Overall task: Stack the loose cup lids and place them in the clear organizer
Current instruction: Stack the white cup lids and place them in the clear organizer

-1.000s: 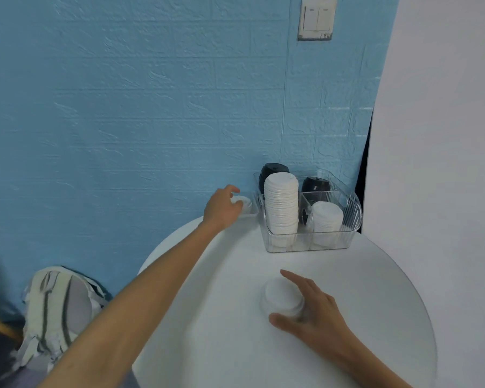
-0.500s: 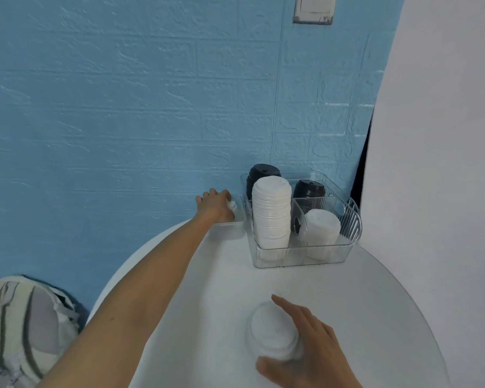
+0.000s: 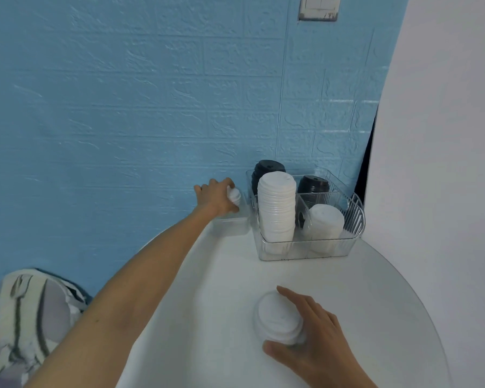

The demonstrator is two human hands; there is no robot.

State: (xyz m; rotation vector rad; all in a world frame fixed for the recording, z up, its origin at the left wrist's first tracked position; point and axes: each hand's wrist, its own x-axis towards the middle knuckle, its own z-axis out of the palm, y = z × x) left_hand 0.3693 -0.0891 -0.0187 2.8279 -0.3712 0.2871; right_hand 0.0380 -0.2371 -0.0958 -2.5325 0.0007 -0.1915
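Observation:
My left hand (image 3: 216,198) reaches to the far edge of the round white table (image 3: 213,289) and is closed around a small white lid stack (image 3: 234,196) above a low clear tray (image 3: 231,224). My right hand (image 3: 314,340) grips a short stack of white cup lids (image 3: 277,317) near the table's front. The clear organizer (image 3: 305,247) stands at the back right. It holds a tall white lid stack (image 3: 276,208), a shorter white lid stack (image 3: 326,222) and two black lid stacks (image 3: 266,169) behind them.
A blue textured wall (image 3: 123,107) rises directly behind the table, and a white wall (image 3: 445,135) closes the right side. A striped backpack (image 3: 28,312) lies on the floor at the lower left. A light switch (image 3: 318,7) sits high on the wall.
My left hand has closed over the small white lids by the wall and lifted them slightly. The right hand's lid stack has drawn nearer to me as the view shifted forward.

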